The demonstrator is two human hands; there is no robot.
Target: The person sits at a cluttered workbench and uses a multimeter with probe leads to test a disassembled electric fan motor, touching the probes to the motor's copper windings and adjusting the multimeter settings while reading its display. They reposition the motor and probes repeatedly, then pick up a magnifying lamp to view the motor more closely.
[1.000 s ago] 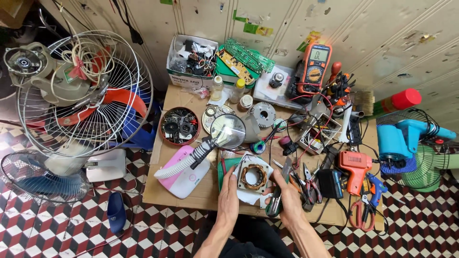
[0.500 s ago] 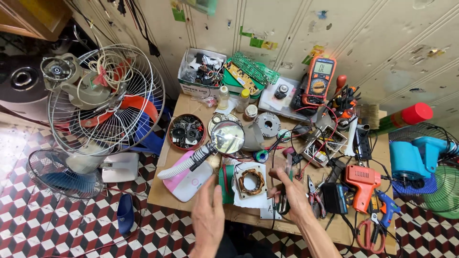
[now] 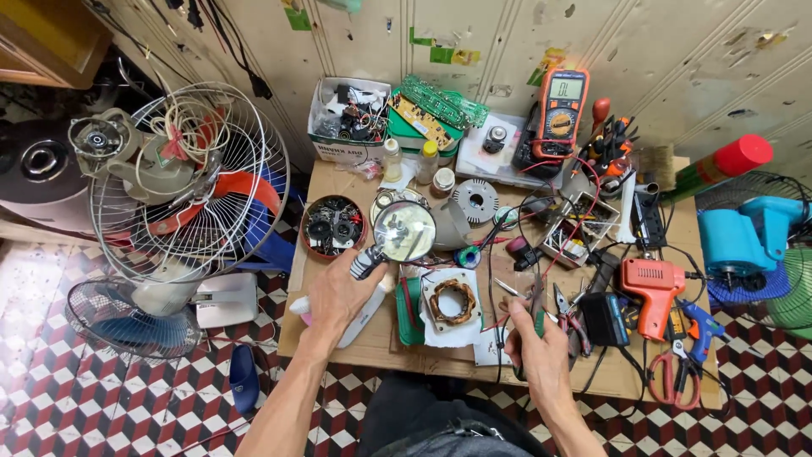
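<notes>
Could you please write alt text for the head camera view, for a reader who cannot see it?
A person's left hand grips the handle of a round magnifying glass over a cluttered wooden workbench, while the right hand holds green-handled pliers. Between the hands lies a square white motor stator with copper windings. An orange multimeter stands behind, and caged fans sit left.

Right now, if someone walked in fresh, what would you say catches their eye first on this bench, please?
Probably the round magnifying glass with a black handle, gripped by the left hand at the centre of the cluttered wooden table. Just right of it lies the copper-wound motor stator on white paper, while the right hand holds dark-handled pliers. At far left stands a large wire fan cage with an orange blade.
</notes>
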